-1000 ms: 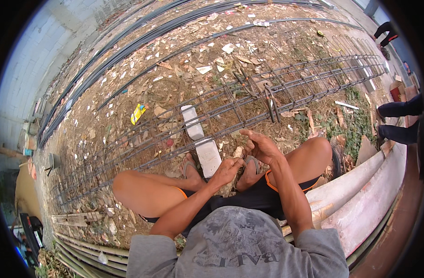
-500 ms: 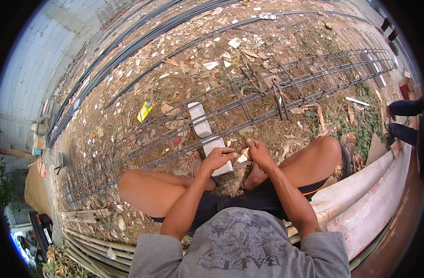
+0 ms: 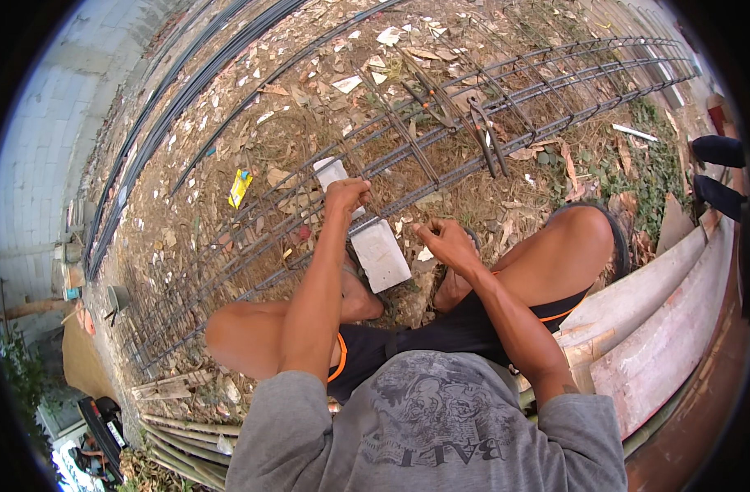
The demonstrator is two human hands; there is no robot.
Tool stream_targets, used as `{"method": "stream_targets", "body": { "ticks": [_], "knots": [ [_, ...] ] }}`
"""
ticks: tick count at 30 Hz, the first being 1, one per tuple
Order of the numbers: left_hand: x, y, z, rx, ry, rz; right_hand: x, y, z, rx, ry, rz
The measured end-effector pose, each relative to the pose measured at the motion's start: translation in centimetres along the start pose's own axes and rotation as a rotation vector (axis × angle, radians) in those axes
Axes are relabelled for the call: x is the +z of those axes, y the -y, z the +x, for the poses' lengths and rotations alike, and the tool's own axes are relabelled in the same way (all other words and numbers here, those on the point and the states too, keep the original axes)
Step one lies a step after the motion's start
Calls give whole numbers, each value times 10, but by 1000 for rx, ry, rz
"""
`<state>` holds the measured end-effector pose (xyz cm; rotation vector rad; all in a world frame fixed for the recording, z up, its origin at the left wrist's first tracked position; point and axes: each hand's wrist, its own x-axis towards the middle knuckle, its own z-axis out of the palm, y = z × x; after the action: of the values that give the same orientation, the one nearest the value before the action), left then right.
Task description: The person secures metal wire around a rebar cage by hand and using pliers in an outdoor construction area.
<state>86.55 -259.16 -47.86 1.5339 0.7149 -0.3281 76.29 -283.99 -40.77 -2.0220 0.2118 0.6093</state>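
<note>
My left hand (image 3: 347,198) reaches out over the long rebar cage (image 3: 440,174), its fingers closed at a bar and stirrup above the farther pale block (image 3: 329,170). Whatever is between those fingers is too small to make out. Low over the ground between my knees is my right hand (image 3: 445,244), thumb and fingers pinched together; I cannot see what they hold. Between the hands and a little nearer me lies a pale rectangular block (image 3: 381,256). Dark pincers (image 3: 483,136) and a tool with orange on its handles (image 3: 429,102) rest across the cage bars.
Loose rebar (image 3: 196,100) runs along the far left, by a block wall (image 3: 47,139). A yellow wrapper (image 3: 240,189) lies beyond the cage. Pale boards (image 3: 662,340) and bamboo poles (image 3: 174,447) flank me. Another person's dark-clad legs (image 3: 718,174) stand at the right.
My left hand has moved from near my right hand forward and left to the cage bars. My right hand has shifted slightly left. The view has tilted a little.
</note>
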Motion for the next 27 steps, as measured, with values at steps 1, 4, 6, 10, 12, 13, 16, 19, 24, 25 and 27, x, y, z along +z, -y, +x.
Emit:
{"method": "stream_targets", "body": {
  "ticks": [1, 4, 6, 10, 12, 13, 16, 19, 24, 25, 27],
  "knots": [
    [1, 6, 3, 3, -6, 14, 0, 0, -1, 6, 7, -18],
    [3, 16, 12, 46, -19, 198, -3, 4, 2, -10, 51, -20],
    [4, 21, 9, 89, -44, 274, -6, 10, 0, 19, 70, -55],
    [9, 16, -7, 68, -48, 374, 5, 0, 12, 56, 30, -182],
    [19, 8, -22, 70, -52, 403, 9, -11, 24, 28, -3, -107],
    [19, 6, -25, 78, -75, 454, 11, -9, 28, 5, -13, -70],
    [17, 4, -35, 89, -139, 551, 18, -6, 34, 10, -14, -29],
    [26, 9, -36, 166, -257, 615, 24, -26, 41, -96, -56, 18],
    [8, 28, -25, 94, -251, 461, 29, -32, 32, -91, -30, -13],
    [10, 26, -25, 78, -236, 460, 28, -33, 33, -93, -12, -4],
    [12, 22, -26, 47, -208, 458, 25, -36, 35, -106, 10, -21]
  ]
}}
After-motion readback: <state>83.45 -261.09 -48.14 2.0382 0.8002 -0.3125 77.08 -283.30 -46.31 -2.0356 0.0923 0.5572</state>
